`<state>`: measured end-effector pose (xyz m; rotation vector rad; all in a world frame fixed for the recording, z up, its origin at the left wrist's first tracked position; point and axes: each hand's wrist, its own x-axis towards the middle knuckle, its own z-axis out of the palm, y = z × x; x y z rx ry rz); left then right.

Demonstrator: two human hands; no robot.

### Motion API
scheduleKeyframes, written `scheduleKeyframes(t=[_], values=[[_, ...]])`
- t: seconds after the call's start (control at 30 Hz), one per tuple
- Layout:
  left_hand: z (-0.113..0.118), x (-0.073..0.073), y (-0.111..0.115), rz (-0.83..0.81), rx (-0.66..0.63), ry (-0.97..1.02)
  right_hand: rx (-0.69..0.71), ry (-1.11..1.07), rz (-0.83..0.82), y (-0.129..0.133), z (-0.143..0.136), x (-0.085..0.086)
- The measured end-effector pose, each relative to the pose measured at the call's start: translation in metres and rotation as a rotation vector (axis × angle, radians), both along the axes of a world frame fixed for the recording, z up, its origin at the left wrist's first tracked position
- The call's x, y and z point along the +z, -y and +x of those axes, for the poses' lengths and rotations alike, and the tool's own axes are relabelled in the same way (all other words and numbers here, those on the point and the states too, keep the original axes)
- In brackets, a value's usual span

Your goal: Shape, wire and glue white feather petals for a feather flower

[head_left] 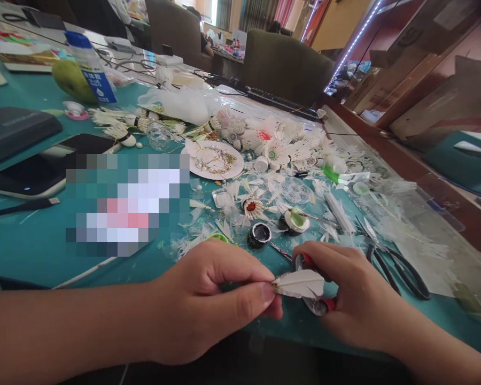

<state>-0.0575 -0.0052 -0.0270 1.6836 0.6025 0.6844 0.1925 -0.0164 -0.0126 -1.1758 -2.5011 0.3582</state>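
Note:
A small white feather (300,284) is pinched by its base between the thumb and fingers of my left hand (228,299), its broad end pointing right. My right hand (356,294) is wrapped round a small tool with red-tipped handles (315,306), which lies partly behind the feather. Just beyond my hands stand an open black jar (259,235) and a jar with green contents (294,221). A shuttlecock with a red centre (251,206) lies behind them among loose feather pieces.
Black-handled scissors (401,267) lie to the right. Farther back are a white paper plate (214,160) with wire pieces, many shuttlecocks (280,147), a glue bottle (91,69), and a green fruit (72,80). A phone (44,163) lies left on the green mat (36,235).

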Motion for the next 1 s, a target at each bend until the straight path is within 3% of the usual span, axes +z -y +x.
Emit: scheduleKeyframes(t=[0.23, 0.53, 0.77, 1.0], values=[[0.003, 0.004, 0.004, 0.3, 0.15, -0.041, -0.066, 0.012, 0.034, 0.007, 0.001, -0.007], [0.005, -0.002, 0.011, 0.327, 0.248, -0.04, -0.049, 0.063, 0.118, 0.008, -0.006, -0.002], [0.005, -0.006, 0.013, 0.399, 0.269, -0.02, -0.022, 0.076, 0.192, 0.007, -0.004, -0.005], [0.004, -0.005, 0.013, 0.402, 0.257, -0.022, -0.013, 0.088, 0.161, 0.008, -0.003, -0.005]])
